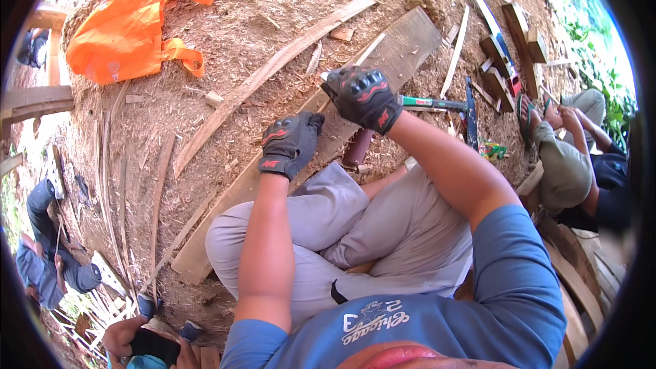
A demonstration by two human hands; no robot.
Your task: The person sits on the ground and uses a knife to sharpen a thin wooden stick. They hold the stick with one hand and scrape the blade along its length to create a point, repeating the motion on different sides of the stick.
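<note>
My left hand [292, 142], in a black glove with red marks, is closed above a long wooden plank [410, 37] that slants across the ground before my crossed legs. What its fingers hold, if anything, is hidden. Farther up the plank my right hand [362, 98], gloved alike, is curled into a fist. A small pale tip pokes out by its knuckles; its kind is unclear. Beyond that fist a thin light strip of wood [371, 48] lies along the plank. Just right of my right wrist rests a hammer [432, 103] with a green handle and dark head.
A brown cylinder [357, 147] stands beside my shin. An orange bag [123, 35] lies at upper left, near a long curved strip [273, 68]. A handsaw [488, 20] leans over wood blocks [497, 85] at upper right. Other people sit at right and lower left. Shavings cover the ground.
</note>
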